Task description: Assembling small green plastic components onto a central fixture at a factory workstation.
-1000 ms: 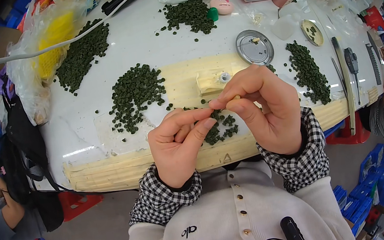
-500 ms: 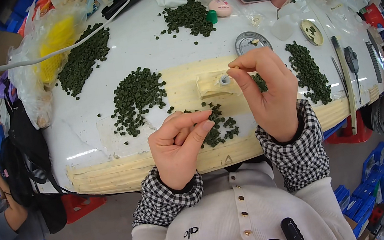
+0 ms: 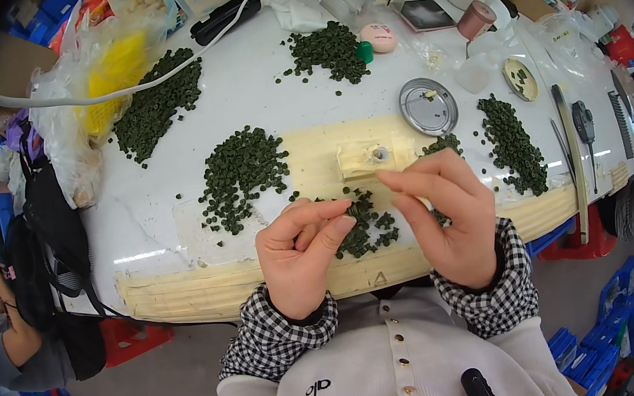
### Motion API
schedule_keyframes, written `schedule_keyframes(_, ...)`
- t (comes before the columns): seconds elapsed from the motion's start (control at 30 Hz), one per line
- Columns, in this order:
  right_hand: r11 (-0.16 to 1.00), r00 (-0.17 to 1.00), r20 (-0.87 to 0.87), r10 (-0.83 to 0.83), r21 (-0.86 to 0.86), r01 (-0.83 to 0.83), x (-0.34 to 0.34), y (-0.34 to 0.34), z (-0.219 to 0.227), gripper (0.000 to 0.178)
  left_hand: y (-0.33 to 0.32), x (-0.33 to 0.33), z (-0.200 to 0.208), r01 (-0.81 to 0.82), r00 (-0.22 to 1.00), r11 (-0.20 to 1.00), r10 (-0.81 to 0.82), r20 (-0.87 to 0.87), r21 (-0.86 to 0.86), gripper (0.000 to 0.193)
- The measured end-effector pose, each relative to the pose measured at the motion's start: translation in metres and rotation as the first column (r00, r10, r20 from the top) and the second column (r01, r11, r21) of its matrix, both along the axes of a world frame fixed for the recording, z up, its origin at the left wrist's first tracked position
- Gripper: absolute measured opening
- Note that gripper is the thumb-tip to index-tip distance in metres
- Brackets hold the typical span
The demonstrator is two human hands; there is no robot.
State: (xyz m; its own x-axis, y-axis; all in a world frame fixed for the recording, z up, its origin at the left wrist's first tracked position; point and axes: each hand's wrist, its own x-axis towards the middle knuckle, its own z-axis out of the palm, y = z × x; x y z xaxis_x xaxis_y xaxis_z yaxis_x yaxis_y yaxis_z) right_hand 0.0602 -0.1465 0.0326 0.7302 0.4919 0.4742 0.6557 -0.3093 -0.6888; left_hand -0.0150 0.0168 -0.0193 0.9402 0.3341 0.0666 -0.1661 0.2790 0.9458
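Observation:
My left hand [image 3: 296,253] is closed in a pinch above the near pile of small dark green pieces [image 3: 369,227]. What its fingertips hold, if anything, is too small to make out against the pile. My right hand [image 3: 455,216] hovers to the right of that pile, thumb and forefinger apart, with nothing visible between them. Just beyond its fingertips a cream-taped block [image 3: 356,162] with a small round pale fitting [image 3: 380,155] on top rests on a taped patch of the table.
More green piles lie to the left [image 3: 242,176], far left, back and right. A round metal lid [image 3: 428,106] and a shallow round dish [image 3: 520,80] sit at the right. A white cable [image 3: 150,84] crosses the far left. Cream tape [image 3: 185,291] covers the near table edge.
My right hand has come back toward me from the block's fitting, and its pinch has opened. The left hand stays pinched, nearly in place. The view has shifted slightly.

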Motion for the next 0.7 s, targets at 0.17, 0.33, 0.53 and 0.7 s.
schedule_keyframes(0.17, 0.986, 0.982, -0.114, 0.150, 0.083, -0.141, -0.016, 0.000, -0.011, 0.037, -0.001, 0.001, 0.000, 0.019, 1.000, 1.000, -0.020, 0.020, 0.010, 0.022)
schedule_keyframes(0.33, 0.976, 0.968, -0.154, 0.199, 0.122, -0.182, -0.018, 0.000, -0.015, 0.038, -0.001, 0.001, 0.003, 0.009, 0.999, 1.000, -0.010, 0.040, 0.024, 0.023)
schedule_keyframes(0.53, 0.966, 0.950, -0.204, 0.236, 0.152, -0.207, -0.018, -0.002, -0.018, 0.037, 0.002, 0.001, 0.001, -0.007, 0.998, 0.981, -0.004, 0.060, 0.192, 0.022)
schedule_keyframes(0.7, 0.967, 0.949, -0.209, 0.237, 0.145, -0.209, -0.019, -0.003, -0.017, 0.035, 0.001, 0.000, 0.004, -0.035, 0.998, 0.962, 0.019, 0.060, 0.271, 0.022)
